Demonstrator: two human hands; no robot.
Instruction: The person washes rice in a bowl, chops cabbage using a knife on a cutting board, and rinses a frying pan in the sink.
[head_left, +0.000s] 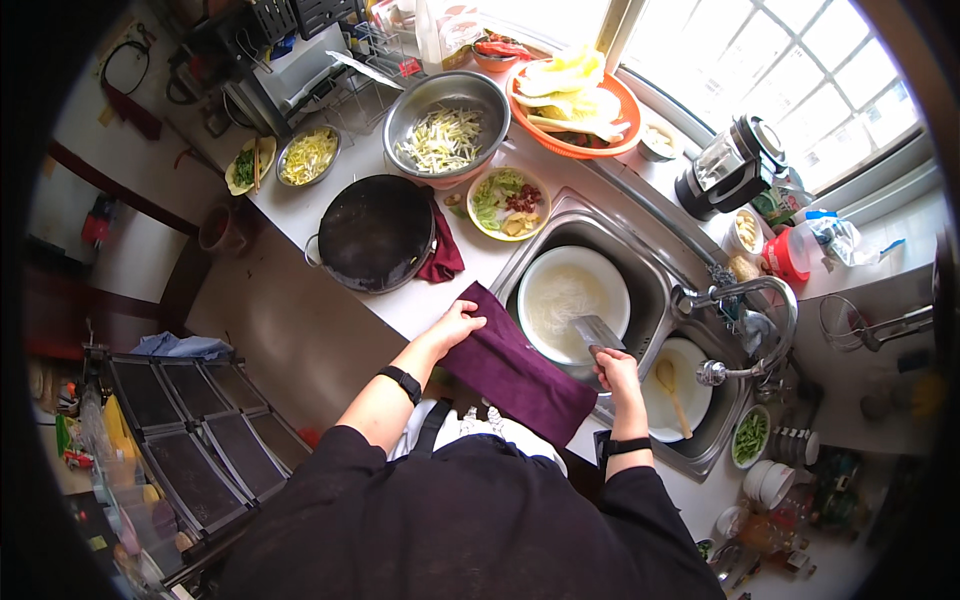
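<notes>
A dark purple cloth (517, 367) stretches along the front of the sink, between me and the basin. My left hand (459, 328) pinches its upper left edge. In my right hand (619, 370) is the handle of a kitchen cleaver, its flat metal blade (598, 331) over the near rim of a white basin (622, 281). The cloth's right end lies just below my right hand; whether those fingers also touch it cannot be told. Pale, thin noodle-like strands (562, 296) sit in cloudy liquid inside the basin, which stands in the larger sink bowl (646, 289).
Left of the sink stands a dark round pan (377, 232) on a red cloth (447, 251). Behind are a plate of chopped ingredients (491, 196), a metal bowl of cut vegetables (442, 142) and an orange colander (630, 112). The faucet (784, 315) arches over the smaller bowl, where a wooden spoon (679, 405) rests.
</notes>
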